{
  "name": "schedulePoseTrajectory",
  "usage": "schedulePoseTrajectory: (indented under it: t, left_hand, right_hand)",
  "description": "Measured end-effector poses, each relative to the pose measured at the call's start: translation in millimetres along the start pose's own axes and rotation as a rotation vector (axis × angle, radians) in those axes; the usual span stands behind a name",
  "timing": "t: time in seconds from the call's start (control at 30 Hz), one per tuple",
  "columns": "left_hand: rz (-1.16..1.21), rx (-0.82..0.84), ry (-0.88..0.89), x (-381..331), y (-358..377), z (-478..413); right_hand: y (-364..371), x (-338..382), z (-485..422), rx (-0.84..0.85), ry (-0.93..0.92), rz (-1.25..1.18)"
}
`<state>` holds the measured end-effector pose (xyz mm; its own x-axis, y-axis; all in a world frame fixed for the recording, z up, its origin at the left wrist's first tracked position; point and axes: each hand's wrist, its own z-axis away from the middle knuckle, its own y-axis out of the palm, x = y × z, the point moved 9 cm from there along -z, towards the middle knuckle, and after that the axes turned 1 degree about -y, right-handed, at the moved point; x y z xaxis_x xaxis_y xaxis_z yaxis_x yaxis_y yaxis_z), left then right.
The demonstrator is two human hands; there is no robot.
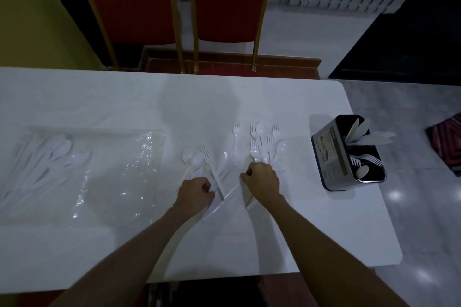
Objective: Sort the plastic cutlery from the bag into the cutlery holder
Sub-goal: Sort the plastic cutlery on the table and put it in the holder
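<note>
From the head view, the job is partly done. The dark, box-shaped metal cutlery holder (329, 154) stands near the right end of the white table (249, 244). It already has a few white pieces in its compartments, heads up and leaning right. Far more remains outside it. Much white cutlery still lies in the clear plastic bag (119, 169) at my left, running diagonally with the spoon bowls toward the far right.

Two loose groups lie in front of me. My right hand (264, 182) is clenched round the handles of the fan of white plastic forks (259, 147). Their tines point away from me and their long axes run near to far, spreading slightly.

My left hand (197, 193) is curled over the handle ends of the mixed cluster of white plastic spoons, forks and knives (199, 159), seemingly gripping them. Their heads point away and a little left.
</note>
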<state>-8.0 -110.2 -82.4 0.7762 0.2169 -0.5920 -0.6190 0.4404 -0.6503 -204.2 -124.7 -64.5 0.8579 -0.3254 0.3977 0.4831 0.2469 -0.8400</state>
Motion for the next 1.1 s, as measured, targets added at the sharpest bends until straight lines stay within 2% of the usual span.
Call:
schedulePoseTrajectory:
  t: [0.1,0.2,0.3,0.43,0.67,0.9,1.0,1.1]
  left_hand:
    - [-0.012,-0.022,0.004,-1.4,-2.6,-0.7]
    - [-0.017,-0.025,-0.012,-3.1,-1.8,-4.0]
    - [-0.009,-0.012,-0.06,-6.7,4.0,-4.2]
    - [-0.051,0.011,-0.104,-9.1,14.4,1.1]
    - [-0.046,0.177,-0.099,-5.7,22.8,0.4]
    - [-0.035,0.195,-0.079,1.3,5.5,5.9]
    - [-0.069,0.172,-0.043,0.7,-3.6,5.3]
    - [-0.01,0.179,-0.043,-1.8,-5.4,6.5]
  right_hand:
    - [7.6,-17.2,3.9,0.092,0.187,-0.045]
    - [6.0,-27.3,9.3,0.088,0.263,-0.057]
    - [12.5,-36.4,10.3,0.085,0.326,-0.185]
    - [16.9,-51.9,10.2,0.1,0.358,-0.326]
    - [0.6,-51.5,16.8,0.052,0.347,-0.454]
    - [-20.5,-52.8,8.5,-0.095,0.387,-0.672]
    - [-19.9,-50.0,12.0,-0.168,0.41,-0.633]
    - [-1.2,-47.0,16.1,-0.121,0.401,-0.463]
